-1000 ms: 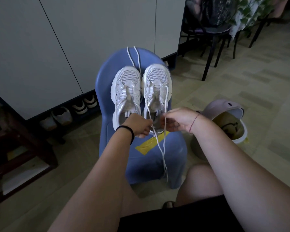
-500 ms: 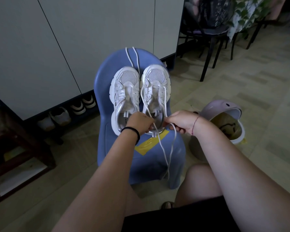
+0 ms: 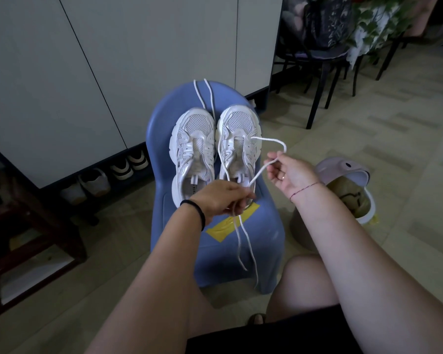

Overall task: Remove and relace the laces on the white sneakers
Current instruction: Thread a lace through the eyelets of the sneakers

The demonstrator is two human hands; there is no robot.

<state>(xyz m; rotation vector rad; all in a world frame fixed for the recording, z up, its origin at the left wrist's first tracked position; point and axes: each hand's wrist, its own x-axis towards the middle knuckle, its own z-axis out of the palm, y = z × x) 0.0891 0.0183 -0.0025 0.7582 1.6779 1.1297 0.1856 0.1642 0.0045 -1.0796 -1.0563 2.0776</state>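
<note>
The lace of the right sneaker seems to run only through its far eyelets, so removal looks nearly done there. The left sneaker beside it shows none, and a second lace lies just beyond the toes. Both shoes sit on a blue chair; the left hand grips the dangling tails near the heel, the right hand pinches a raised loop, and all relacing remains.

I see a dim room. The floor on the right is lightest. Lines bend near the edges.
</note>
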